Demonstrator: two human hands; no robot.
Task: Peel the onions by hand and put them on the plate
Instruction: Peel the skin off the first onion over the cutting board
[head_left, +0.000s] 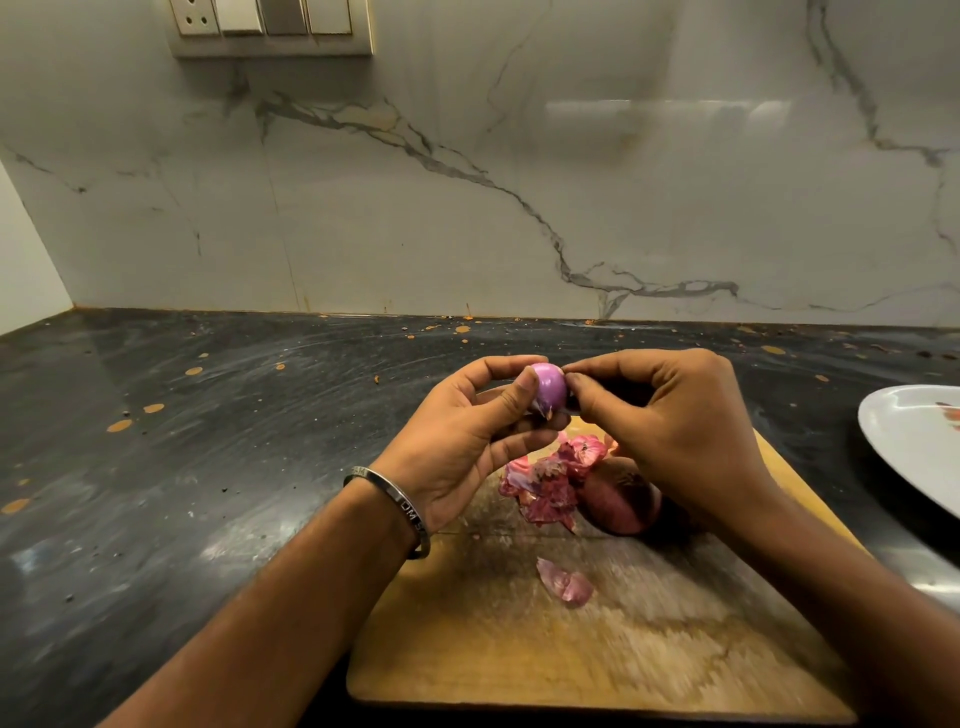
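Observation:
A small purple onion (550, 385) with its shiny inner layer showing is held above the wooden cutting board (597, 649). My left hand (467, 447) grips it between thumb and fingers. My right hand (670, 415) pinches at the onion's right side with its fingertips. Below the hands, a second onion (618, 501) in its dark red skin lies on the board, partly hidden by my right hand. A heap of torn pink skins (550, 480) lies beside it. The white plate (914, 441) sits at the right edge of the view, cut off by the frame.
One loose skin piece (566, 582) lies in the middle of the board. The dark stone counter (208, 441) has orange spots and runs back to a marble wall (467, 182). A switch panel (270, 26) hangs on the wall at the top left.

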